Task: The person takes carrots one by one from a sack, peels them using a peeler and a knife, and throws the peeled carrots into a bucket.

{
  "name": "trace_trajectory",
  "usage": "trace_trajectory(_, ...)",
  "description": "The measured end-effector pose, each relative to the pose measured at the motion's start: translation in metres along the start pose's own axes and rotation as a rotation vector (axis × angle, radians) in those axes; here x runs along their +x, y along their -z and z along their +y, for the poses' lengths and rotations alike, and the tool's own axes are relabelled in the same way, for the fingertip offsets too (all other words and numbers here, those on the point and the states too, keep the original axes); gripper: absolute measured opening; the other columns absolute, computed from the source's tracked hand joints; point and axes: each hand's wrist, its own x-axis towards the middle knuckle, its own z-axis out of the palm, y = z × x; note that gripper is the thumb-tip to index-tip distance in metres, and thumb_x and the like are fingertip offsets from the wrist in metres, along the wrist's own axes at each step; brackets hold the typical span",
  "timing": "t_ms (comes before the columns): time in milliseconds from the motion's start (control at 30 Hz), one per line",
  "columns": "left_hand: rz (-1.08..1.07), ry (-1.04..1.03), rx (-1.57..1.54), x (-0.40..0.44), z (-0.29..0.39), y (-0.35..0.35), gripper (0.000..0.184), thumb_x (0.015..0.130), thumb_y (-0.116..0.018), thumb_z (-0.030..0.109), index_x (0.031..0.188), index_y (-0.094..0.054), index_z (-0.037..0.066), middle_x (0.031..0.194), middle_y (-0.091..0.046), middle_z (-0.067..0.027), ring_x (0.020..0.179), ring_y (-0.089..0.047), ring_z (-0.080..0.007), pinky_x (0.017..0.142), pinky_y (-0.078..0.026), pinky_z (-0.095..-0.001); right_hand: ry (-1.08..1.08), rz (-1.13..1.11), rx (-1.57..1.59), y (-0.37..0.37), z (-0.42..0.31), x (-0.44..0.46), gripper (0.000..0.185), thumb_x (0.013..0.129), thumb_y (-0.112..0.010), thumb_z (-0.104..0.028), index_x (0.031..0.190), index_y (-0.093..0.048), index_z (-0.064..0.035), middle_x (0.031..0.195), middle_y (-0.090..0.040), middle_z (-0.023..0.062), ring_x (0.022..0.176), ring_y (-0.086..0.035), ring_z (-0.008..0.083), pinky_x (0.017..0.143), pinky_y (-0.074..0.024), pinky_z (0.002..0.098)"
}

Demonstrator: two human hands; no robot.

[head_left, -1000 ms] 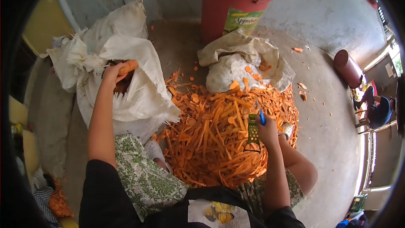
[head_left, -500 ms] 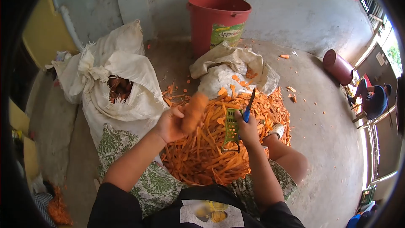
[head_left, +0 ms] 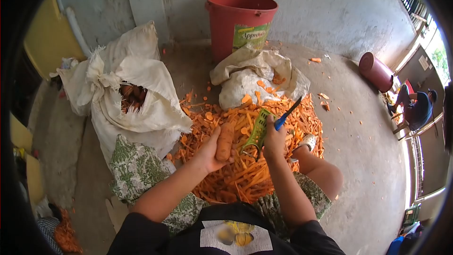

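Note:
An unpeeled-looking carrot [head_left: 225, 142] stands nearly upright in my left hand [head_left: 210, 153], over the pile of orange peelings [head_left: 240, 174]. To its right, my right hand [head_left: 275, 139] is closed around a green peeler [head_left: 259, 127] and a blue-handled knife [head_left: 280, 122], whose dark blade points up and right. The carrot and the peeler are apart. At the left, a white woven sack [head_left: 146, 120] lies open with carrots [head_left: 133, 95] inside. Another whitish sack [head_left: 240, 85] rests behind the peelings, with carrot slices on it.
A tall red bin [head_left: 222, 28] stands by the wall. A dark red container [head_left: 376, 72] lies tilted at the right, near a seated person [head_left: 419, 111]. Scattered carrot pieces [head_left: 315, 60] lie on the concrete floor [head_left: 363, 160]. More peelings [head_left: 66, 236] are at the lower left.
My left hand has brought a carrot from the left sack to above the peelings, then lowered it and turned it more upright. The peeler and knife in my right hand have tilted to the right.

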Motion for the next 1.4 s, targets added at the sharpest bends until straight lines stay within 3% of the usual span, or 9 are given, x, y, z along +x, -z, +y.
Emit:
trace_trajectory(233, 0.084, 0.133, -0.013, 0.013, -0.03, 0.006, 0.046, 0.089, -0.027, 0.05, 0.103, -0.048, 0.011, 0.082, -0.055, -0.0053, 0.068, -0.052, -0.0186, 0.052, -0.04, -0.0304, -0.16, -0.04, -0.221, -0.022, 0.02, -0.018, 0.034, 0.087, -0.049, -0.027, 0.063, -0.045, -0.0031, 0.051, -0.039, -0.0014, 0.046, -0.034, 0.0088, 0.044, -0.0296, 0.0272)
trace_trajectory(467, 0.107, 0.121, -0.087, 0.012, -0.03, 0.004, 0.044, 0.09, -0.028, 0.047, 0.103, -0.046, 0.009, 0.082, -0.054, -0.0051, 0.068, -0.053, -0.0198, 0.056, -0.045, -0.0348, 0.042, -0.05, -0.401, -0.028, 0.023, -0.022, 0.03, 0.087, -0.049, -0.026, 0.07, -0.048, -0.0008, 0.052, -0.04, 0.0019, 0.049, -0.035, 0.0111, 0.047, -0.032, 0.0291)
trace_trajectory(700, -0.246, 0.273, 0.164, 0.0, -0.032, 0.012, 0.043, 0.091, -0.028, 0.043, 0.106, -0.044, 0.006, 0.078, -0.052, -0.0066, 0.066, -0.054, -0.0187, 0.05, -0.047, -0.0328, 0.127, 0.426, -0.562, 0.025, 0.037, 0.054, 0.033, 0.088, -0.046, -0.027, 0.068, -0.054, -0.0011, 0.05, -0.047, 0.0027, 0.042, -0.04, 0.0125, 0.042, -0.0327, 0.0287)
trace_trajectory(767, -0.197, 0.237, 0.217, -0.007, -0.028, -0.003, 0.043, 0.091, -0.028, 0.043, 0.106, -0.044, 0.005, 0.077, -0.051, -0.0076, 0.063, -0.054, -0.0183, 0.048, -0.047, -0.0301, -0.02, 0.437, -0.243, 0.047, 0.046, 0.071, 0.032, 0.088, -0.046, -0.026, 0.067, -0.052, -0.0021, 0.051, -0.046, 0.0006, 0.043, -0.04, 0.0101, 0.041, -0.033, 0.0269)
trace_trajectory(833, -0.255, 0.246, 0.133, 0.005, -0.026, 0.009, 0.042, 0.091, -0.029, 0.042, 0.105, -0.046, 0.005, 0.078, -0.053, -0.0069, 0.064, -0.055, -0.0174, 0.05, -0.048, -0.0307, -0.04, 0.322, -0.163, 0.014, 0.004, 0.027, 0.032, 0.088, -0.046, -0.026, 0.067, -0.051, -0.0027, 0.052, -0.046, 0.0005, 0.043, -0.039, 0.0096, 0.04, -0.0331, 0.0266)
trace_trajectory(933, 0.002, 0.184, 0.176, 0.007, -0.023, 0.004, 0.041, 0.091, -0.03, 0.042, 0.102, -0.049, 0.008, 0.08, -0.057, -0.0051, 0.068, -0.057, -0.0154, 0.052, -0.048, -0.0301, 0.095, -0.004, -0.262, -0.019, 0.004, -0.015, 0.032, 0.088, -0.046, -0.028, 0.068, -0.048, -0.0039, 0.052, -0.044, 0.002, 0.043, -0.038, 0.0108, 0.04, -0.0321, 0.0272)
trace_trajectory(967, 0.001, 0.181, 0.178, 0.008, -0.024, 0.006, 0.041, 0.091, -0.03, 0.042, 0.102, -0.049, 0.008, 0.08, -0.057, -0.0051, 0.068, -0.057, -0.0154, 0.052, -0.048, -0.0301, 0.308, -0.017, -0.424, -0.024, 0.02, -0.023, 0.03, 0.088, -0.048, -0.026, 0.069, -0.048, -0.0023, 0.052, -0.044, 0.0031, 0.044, -0.038, 0.014, 0.043, -0.0328, 0.0296)
trace_trajectory(1300, -0.205, 0.239, 0.221, -0.006, -0.023, -0.001, 0.041, 0.091, -0.03, 0.042, 0.107, -0.043, 0.006, 0.081, -0.052, -0.0071, 0.065, -0.053, -0.0182, 0.051, -0.046, -0.0286, 0.103, 0.385, -0.275, 0.037, 0.014, 0.05, 0.027, 0.09, -0.042, -0.02, 0.079, -0.056, 0.0007, 0.058, -0.049, 0.0039, 0.05, -0.042, 0.0112, 0.046, -0.0334, 0.0275)
trace_trajectory(1400, -0.265, 0.256, 0.113, -0.001, -0.02, 0.002, 0.041, 0.091, -0.03, 0.041, 0.106, -0.045, 0.006, 0.082, -0.053, -0.0069, 0.066, -0.053, -0.0185, 0.053, -0.047, -0.0291, 0.188, 0.157, -0.241, 0.003, -0.004, 0.003, 0.03, 0.09, -0.042, -0.023, 0.075, -0.055, -0.0006, 0.058, -0.049, 0.0003, 0.047, -0.043, 0.0079, 0.042, -0.033, 0.0236)
